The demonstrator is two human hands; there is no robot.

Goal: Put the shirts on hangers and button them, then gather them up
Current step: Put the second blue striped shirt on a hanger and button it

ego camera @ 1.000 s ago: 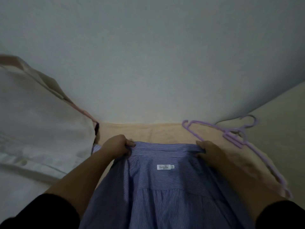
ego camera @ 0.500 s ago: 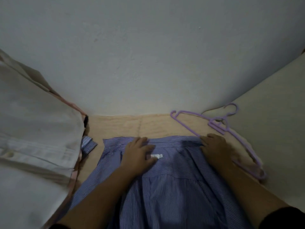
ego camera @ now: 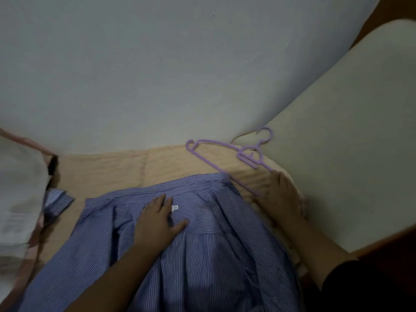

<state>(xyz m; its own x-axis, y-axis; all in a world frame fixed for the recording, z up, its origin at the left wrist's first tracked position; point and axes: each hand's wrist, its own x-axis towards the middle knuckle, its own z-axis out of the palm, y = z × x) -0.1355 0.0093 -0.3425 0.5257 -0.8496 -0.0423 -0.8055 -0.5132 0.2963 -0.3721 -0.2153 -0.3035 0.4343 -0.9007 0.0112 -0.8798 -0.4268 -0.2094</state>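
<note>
A blue striped shirt (ego camera: 202, 255) lies back-up on a beige blanket (ego camera: 108, 170), its collar toward the wall. My left hand (ego camera: 157, 221) presses flat on the shirt's yoke beside the small white label (ego camera: 175, 207). A purple plastic hanger (ego camera: 211, 162) lies on the blanket just right of the collar, hook pointing at the far right. My right hand (ego camera: 279, 192) is blurred and lies with fingers stretched over the hanger's near arm. The shirt's striped cuff (ego camera: 58, 199) pokes out at the left.
A white shirt (ego camera: 18, 188) with a pink edge is piled at the left. A cream cushion or mattress (ego camera: 349, 131) rises on the right. The pale wall (ego camera: 157, 64) closes off the far side right behind the blanket.
Both hands let go of the collar after laying the shirt down. The left hand went flat onto the yoke; the right hand slid right from the collar onto the purple hanger.
</note>
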